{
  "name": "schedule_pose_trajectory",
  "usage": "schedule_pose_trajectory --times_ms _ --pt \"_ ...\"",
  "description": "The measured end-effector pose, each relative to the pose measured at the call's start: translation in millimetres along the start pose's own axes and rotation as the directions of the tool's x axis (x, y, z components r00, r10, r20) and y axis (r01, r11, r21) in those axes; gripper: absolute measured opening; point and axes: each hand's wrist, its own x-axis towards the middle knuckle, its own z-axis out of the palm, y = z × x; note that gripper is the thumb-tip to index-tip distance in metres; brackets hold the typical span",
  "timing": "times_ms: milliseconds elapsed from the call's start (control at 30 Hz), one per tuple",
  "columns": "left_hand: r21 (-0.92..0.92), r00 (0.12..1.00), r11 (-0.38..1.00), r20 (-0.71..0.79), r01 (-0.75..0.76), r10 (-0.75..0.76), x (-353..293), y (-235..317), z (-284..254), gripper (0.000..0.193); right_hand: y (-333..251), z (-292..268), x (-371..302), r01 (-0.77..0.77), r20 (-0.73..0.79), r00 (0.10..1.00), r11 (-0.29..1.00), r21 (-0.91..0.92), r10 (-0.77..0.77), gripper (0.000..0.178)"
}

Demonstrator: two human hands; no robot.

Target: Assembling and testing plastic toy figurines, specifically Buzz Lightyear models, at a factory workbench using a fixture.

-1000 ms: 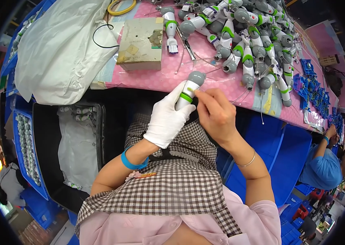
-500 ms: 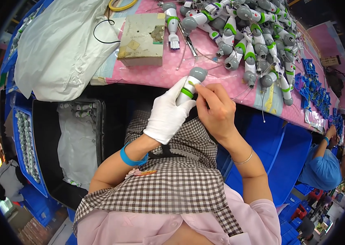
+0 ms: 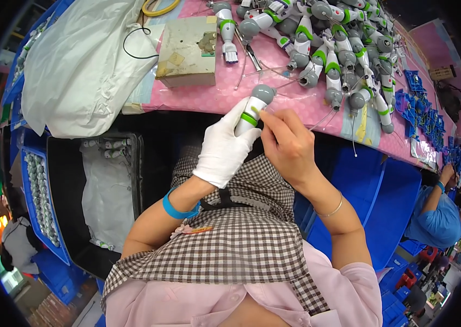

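My left hand [image 3: 224, 148], in a white glove, grips a toy arm [image 3: 253, 109], white with a green band and a grey ball-shaped end. The toy arm tilts up toward the table's front edge. Bare and closed, my right hand [image 3: 289, 143] has thumb and forefinger pinched right beside the toy's green band. Whatever those fingertips hold, if anything, is too small to make out. A small green mark shows on the white part of the toy near them.
Many similar toy arms [image 3: 345, 60] with thin wires are heaped on the pink-covered table [image 3: 187, 101]. A metal box [image 3: 188, 52] stands left of them, near a white plastic sheet [image 3: 77, 65]. A black bin [image 3: 67, 201] is at left, blue bins [image 3: 350, 191] at right. A co-worker [image 3: 437, 212] sits far right.
The view has shifted slightly, so the table items appear a little higher and further left. Both hands keep nearly the same pose on and beside the toy arm.
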Motion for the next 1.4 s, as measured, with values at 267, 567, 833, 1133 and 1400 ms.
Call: schedule_pose_trajectory --times_ms 267,567,833,1133,1400 --pt "0.029 0.999 0.999 -0.032 -0.042 0.043 0 -6 0 0.053 -2 -1 1 0.022 0.014 1.0 1.0 -0.012 -0.022 0.026" --pt "-0.343 0.99 0.932 0.111 0.117 -0.083 3 0 -7 0.051 2 1 -1 -0.006 0.027 1.0 1.0 0.028 0.005 0.028" --pt "-0.619 0.965 0.756 0.252 0.214 -0.067 3 -5 -11 0.047 10 12 -1 -0.108 -0.069 0.99 0.98 0.166 0.121 0.025" --pt "-0.705 0.966 0.669 0.248 0.236 -0.079 4 -8 -11 0.044 4 20 -3 -0.086 -0.121 0.986 0.97 0.226 0.116 0.024" --pt "-0.771 0.94 0.551 0.329 0.32 -0.085 7 -5 -17 0.042 16 22 2 -0.121 -0.17 0.972 0.964 0.237 0.164 0.022"
